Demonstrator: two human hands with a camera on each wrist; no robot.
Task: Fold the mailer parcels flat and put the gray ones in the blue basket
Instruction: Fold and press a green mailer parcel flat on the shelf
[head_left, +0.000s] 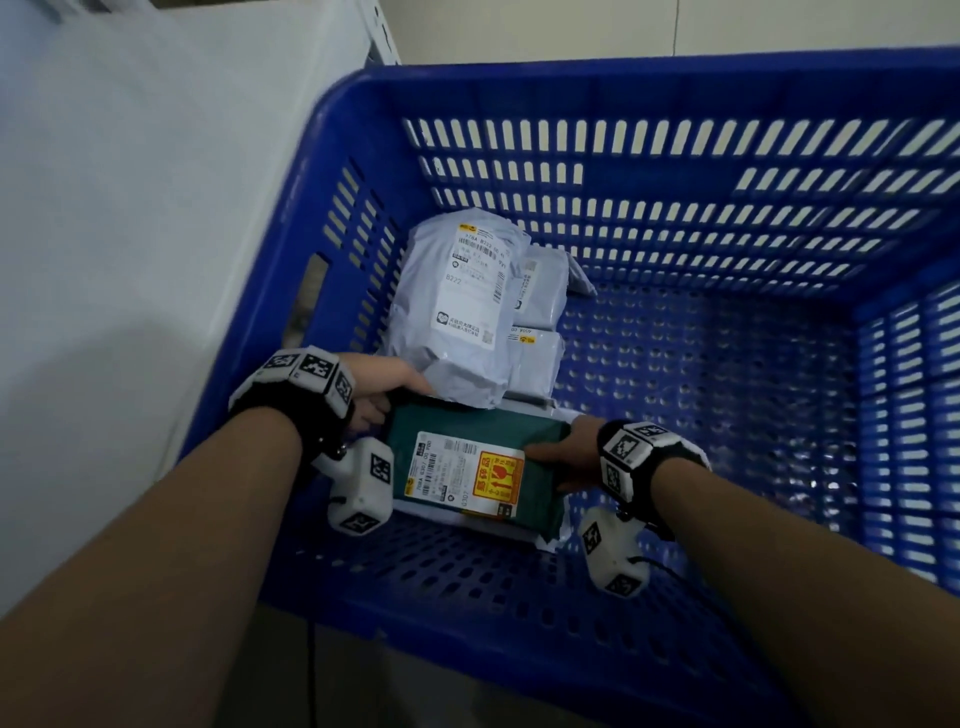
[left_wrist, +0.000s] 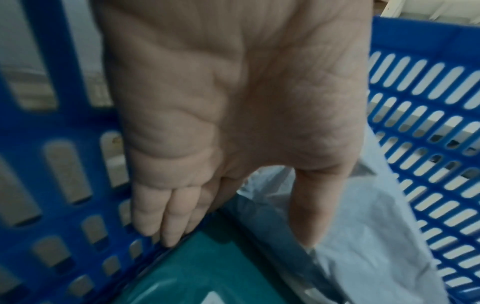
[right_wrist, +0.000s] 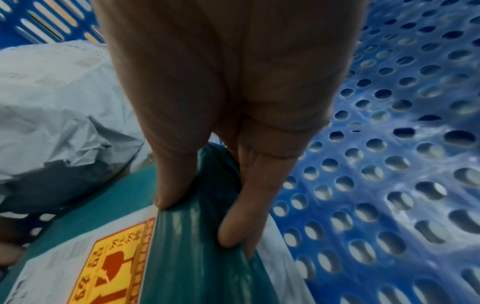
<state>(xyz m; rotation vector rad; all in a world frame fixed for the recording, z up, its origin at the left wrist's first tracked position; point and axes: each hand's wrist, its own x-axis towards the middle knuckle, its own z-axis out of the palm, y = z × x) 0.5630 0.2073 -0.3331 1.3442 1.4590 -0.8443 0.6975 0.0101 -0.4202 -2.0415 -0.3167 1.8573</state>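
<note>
One green parcel (head_left: 478, 462) is held inside the blue basket (head_left: 675, 93), low over its perforated floor. Its left end is gripped by the left hand (head_left: 384, 387), its right end by the right hand (head_left: 566, 457), thumb on top. At least three gray parcels (head_left: 457, 306) are seen stacked in the far left corner, just beside the green one.

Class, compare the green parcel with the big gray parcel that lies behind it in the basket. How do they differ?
The green parcel is dark teal; the gray parcel is pale. The left hand and right hand hold the green one at both ends; the gray one lies untouched. Only the green label carries a yellow-and-red sticker. Both sit inside the blue basket and bear shipping labels.
</note>
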